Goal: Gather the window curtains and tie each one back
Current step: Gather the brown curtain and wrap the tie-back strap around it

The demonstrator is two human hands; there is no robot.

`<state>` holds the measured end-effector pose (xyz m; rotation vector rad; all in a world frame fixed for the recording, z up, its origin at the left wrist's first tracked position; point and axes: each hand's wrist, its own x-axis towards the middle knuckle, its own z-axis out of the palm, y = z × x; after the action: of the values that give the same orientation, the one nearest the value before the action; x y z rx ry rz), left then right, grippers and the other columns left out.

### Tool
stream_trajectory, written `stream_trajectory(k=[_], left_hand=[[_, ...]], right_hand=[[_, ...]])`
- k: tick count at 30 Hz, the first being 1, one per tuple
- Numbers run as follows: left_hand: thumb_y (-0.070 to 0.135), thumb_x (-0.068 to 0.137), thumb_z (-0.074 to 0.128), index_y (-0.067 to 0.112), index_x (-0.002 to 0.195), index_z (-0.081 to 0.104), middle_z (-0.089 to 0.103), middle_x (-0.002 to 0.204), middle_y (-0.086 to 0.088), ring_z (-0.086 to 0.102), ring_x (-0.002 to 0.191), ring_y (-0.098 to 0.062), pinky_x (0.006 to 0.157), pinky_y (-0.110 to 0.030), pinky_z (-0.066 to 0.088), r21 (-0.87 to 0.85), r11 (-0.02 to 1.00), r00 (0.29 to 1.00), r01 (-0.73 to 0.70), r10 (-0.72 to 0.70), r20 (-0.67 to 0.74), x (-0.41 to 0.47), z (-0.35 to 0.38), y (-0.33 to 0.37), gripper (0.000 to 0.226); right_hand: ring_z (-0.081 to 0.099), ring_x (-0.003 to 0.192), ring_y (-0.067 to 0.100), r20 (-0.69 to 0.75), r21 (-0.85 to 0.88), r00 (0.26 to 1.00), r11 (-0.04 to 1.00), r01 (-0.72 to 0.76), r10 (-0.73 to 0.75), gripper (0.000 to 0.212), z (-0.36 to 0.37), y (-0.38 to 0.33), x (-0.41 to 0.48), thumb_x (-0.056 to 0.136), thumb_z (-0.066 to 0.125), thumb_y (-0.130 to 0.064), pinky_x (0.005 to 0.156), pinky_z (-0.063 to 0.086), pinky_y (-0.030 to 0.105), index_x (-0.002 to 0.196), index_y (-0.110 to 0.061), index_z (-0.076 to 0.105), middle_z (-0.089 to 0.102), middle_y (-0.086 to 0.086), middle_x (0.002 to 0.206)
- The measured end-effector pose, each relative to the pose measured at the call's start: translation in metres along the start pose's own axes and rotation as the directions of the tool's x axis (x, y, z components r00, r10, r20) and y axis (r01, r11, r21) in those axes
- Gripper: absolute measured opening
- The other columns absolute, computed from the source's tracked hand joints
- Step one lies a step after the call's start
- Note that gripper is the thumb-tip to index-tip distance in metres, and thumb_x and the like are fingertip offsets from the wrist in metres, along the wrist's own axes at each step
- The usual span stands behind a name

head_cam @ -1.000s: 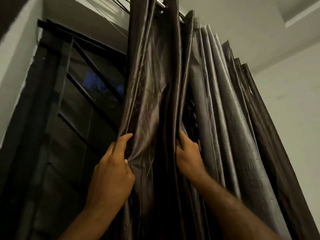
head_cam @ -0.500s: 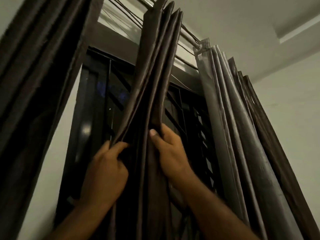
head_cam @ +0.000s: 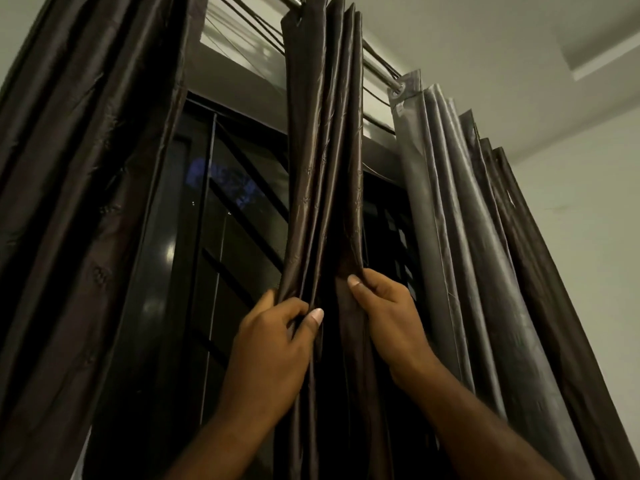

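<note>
1. Before the dark barred window [head_cam: 221, 237], a glossy dark-brown pleated curtain [head_cam: 322, 161] hangs bunched into a narrow column.
2. Left hand [head_cam: 273, 344] and right hand [head_cam: 391, 317] each pinch its folds.
3. Gathering looks nearly done; no tie is visible, and tying remains for every curtain.

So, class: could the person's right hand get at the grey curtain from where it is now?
Probably yes: the right hand grips the brown curtain, the grey curtain hangs just beside it, nothing between.
</note>
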<state>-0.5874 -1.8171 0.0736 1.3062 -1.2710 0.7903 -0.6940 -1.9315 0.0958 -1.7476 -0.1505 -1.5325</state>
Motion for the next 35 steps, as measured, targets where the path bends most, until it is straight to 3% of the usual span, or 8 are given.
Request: stream_trajectory(k=[6,11,15,21,24,27,32,35], left_hand=[[0.049,0.092,0.054,0.038,0.109,0.062,0.045,0.100,0.022,0.058,0.086,0.005,0.074,-0.023,0.056,0.017,0.994,0.991,-0.111,0.110,0.075,-0.009,0.011,0.017,0.022],[0.052,0.087,0.060,0.051,0.122,0.037,0.053,0.128,0.017,0.057,0.111,-0.004,0.086,-0.035,0.056,-0.067,0.997,0.998,0.025,-0.021,0.051,-0.010,0.002,0.012,0.041],[0.040,0.092,0.061,0.044,0.121,0.040,0.046,0.126,0.019,0.051,0.089,0.008,0.067,-0.011,0.043,0.113,0.994,0.998,-0.001,-0.006,0.060,-0.006,0.000,0.007,0.037],[0.049,0.091,0.057,0.038,0.097,0.055,0.039,0.110,0.020,0.056,0.076,0.001,0.057,-0.011,0.045,0.259,0.966,0.993,-0.019,-0.012,0.118,-0.005,0.003,0.010,0.013],[0.041,0.093,0.058,0.035,0.083,0.055,0.042,0.102,0.020,0.059,0.072,-0.003,0.055,-0.017,0.050,0.166,0.986,0.997,-0.032,0.020,0.072,-0.007,0.005,0.013,0.011],[0.040,0.092,0.058,0.035,0.085,0.056,0.043,0.101,0.019,0.056,0.081,0.000,0.059,-0.021,0.054,0.044,0.997,0.996,-0.063,0.060,0.072,-0.012,0.009,0.023,0.009],[0.040,0.094,0.056,0.035,0.097,0.059,0.043,0.110,0.019,0.057,0.088,0.001,0.069,-0.022,0.056,0.050,0.990,0.983,-0.130,0.122,0.138,-0.010,0.021,0.033,0.006],[0.037,0.095,0.056,0.037,0.104,0.059,0.051,0.107,0.020,0.056,0.095,0.007,0.069,-0.014,0.051,-0.086,0.995,0.989,-0.053,0.064,0.137,-0.010,0.018,0.035,0.010]], right_hand=[[0.065,0.060,0.004,0.066,-0.088,0.997,0.995,0.042,-0.037,0.035,0.008,-0.007,-0.002,0.094,0.061,-0.043,0.057,0.050,0.015,0.086,-0.010,0.065,0.068,-0.009,0.067],[0.058,0.066,0.031,0.025,-0.152,0.990,0.978,0.142,-0.140,0.033,0.001,-0.008,0.000,0.100,0.055,-0.028,0.061,0.052,0.041,0.084,-0.001,0.061,0.062,0.015,0.074],[0.070,0.086,0.032,-0.005,-0.118,0.995,0.988,0.096,-0.097,0.023,-0.006,-0.006,0.000,0.101,0.052,-0.025,0.080,0.060,0.051,0.094,-0.009,0.067,0.070,0.016,0.091],[0.068,0.081,0.033,-0.020,-0.137,0.995,0.986,0.098,-0.102,0.023,-0.009,-0.005,-0.001,0.102,0.051,-0.027,0.074,0.058,0.046,0.094,-0.011,0.065,0.067,0.017,0.089],[0.056,0.062,0.024,-0.041,-0.224,0.989,0.966,0.131,-0.144,0.025,-0.013,-0.006,-0.001,0.102,0.052,-0.024,0.058,0.050,0.034,0.086,-0.009,0.062,0.061,0.018,0.077],[0.047,0.049,0.000,-0.039,-0.279,0.987,0.950,0.139,-0.156,0.029,-0.014,-0.006,-0.002,0.102,0.052,-0.021,0.047,0.040,0.015,0.073,-0.017,0.058,0.054,-0.005,0.058],[0.066,0.070,0.005,0.052,-0.146,0.996,0.987,0.074,-0.067,0.046,-0.011,-0.012,-0.004,0.093,0.052,-0.054,0.065,0.057,0.022,0.093,-0.010,0.068,0.069,-0.004,0.079],[0.070,0.074,0.012,0.082,-0.205,0.996,0.978,0.036,-0.020,0.031,-0.015,-0.013,-0.003,0.094,0.060,-0.042,0.068,0.058,0.027,0.096,-0.012,0.067,0.072,-0.001,0.082]])
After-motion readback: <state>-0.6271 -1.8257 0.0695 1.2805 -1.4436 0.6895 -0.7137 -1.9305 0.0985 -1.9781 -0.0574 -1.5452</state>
